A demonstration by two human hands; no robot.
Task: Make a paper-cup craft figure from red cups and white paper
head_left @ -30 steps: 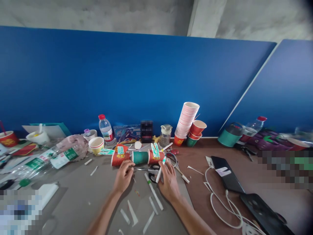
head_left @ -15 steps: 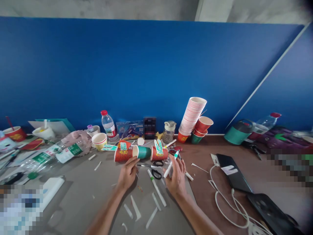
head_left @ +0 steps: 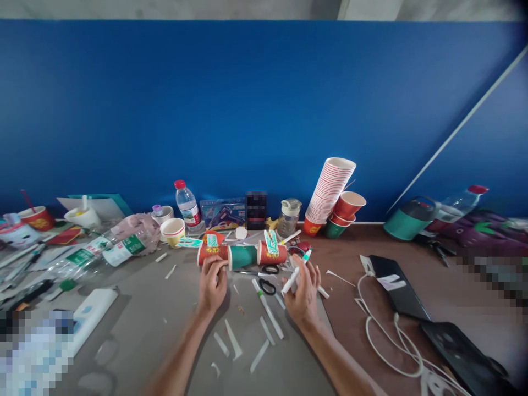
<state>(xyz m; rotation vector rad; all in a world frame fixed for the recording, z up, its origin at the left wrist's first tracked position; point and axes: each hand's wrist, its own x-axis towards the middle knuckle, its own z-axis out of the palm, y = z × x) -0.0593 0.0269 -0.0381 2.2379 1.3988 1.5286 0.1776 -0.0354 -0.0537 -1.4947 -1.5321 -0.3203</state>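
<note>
A row of paper cups lies on its side: a red paper cup [head_left: 212, 252] at left, a green paper cup [head_left: 243, 257] in the middle and another red cup [head_left: 272, 254] at right. Paper pieces with teal strokes [head_left: 271, 241] stick up from the red cups. My left hand [head_left: 213, 286] has its fingers curled against the near side of the left red cup, by the green cup's rim. Between the thumb and fingers of my right hand [head_left: 304, 291] is a white marker [head_left: 291, 281], its teal end pointing up. Scissors [head_left: 267, 286] with black handles lie between my hands.
A white pen [head_left: 268, 308] and several paper scraps [head_left: 233, 340] lie nearer me. Behind stand a water bottle [head_left: 188, 206], a glass jar [head_left: 289, 216] and a tall cup stack [head_left: 330, 190]. Phones [head_left: 398, 289] and a white cable [head_left: 367, 324] lie to the right.
My left hand has shifted from the green cup's rim onto the left red cup. The green cup's white mouth, visible before, is now mostly hidden. The marker stays in my right hand.
</note>
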